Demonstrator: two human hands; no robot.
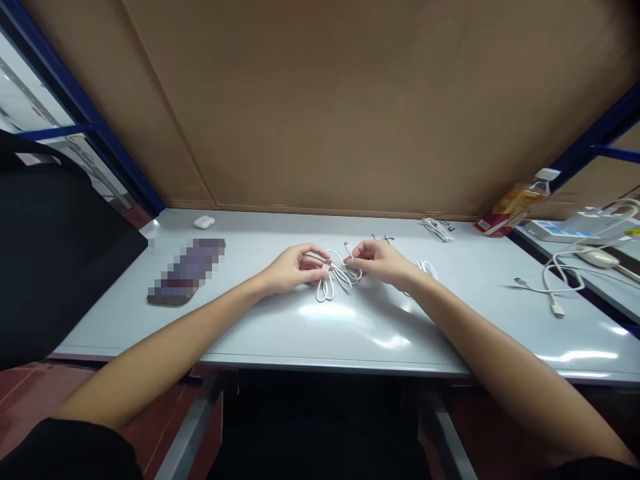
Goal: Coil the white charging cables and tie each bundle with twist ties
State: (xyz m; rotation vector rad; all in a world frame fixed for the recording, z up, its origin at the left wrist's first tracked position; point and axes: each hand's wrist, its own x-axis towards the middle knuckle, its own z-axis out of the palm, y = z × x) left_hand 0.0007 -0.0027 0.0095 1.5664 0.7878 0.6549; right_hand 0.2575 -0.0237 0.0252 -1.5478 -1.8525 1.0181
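Head view: left hand [295, 270] just above the tabletop [350, 340], fingers [315, 259] curled inward, thumb and forefinger pinching a strand of a white charging cable [333, 280] close to a small connector. Right hand [377, 262] facing it, only a narrow gap between the two, fingers [363, 250] bent, also pinching the same cable. Exact finger contact too small to tell. Cable gathered in loose loops between and just below both hands, near the middle of the tabletop, its lowest loops resting on the surface, one white connector [347, 249] standing up beside the right hand.

Just beyond the right wrist, a second white cable loop [427, 269]. Farther back along the wall, a small white cable bundle [437, 229] and thin black wire bits [383, 239]. Far left, a white earbud case [204, 222], and nearer, a pixelated flat object [187, 272]. Far right, a tilted plastic bottle [515, 203] with a red and yellow label, and a loose white cable [553, 280] trailing across the tabletop's edge.
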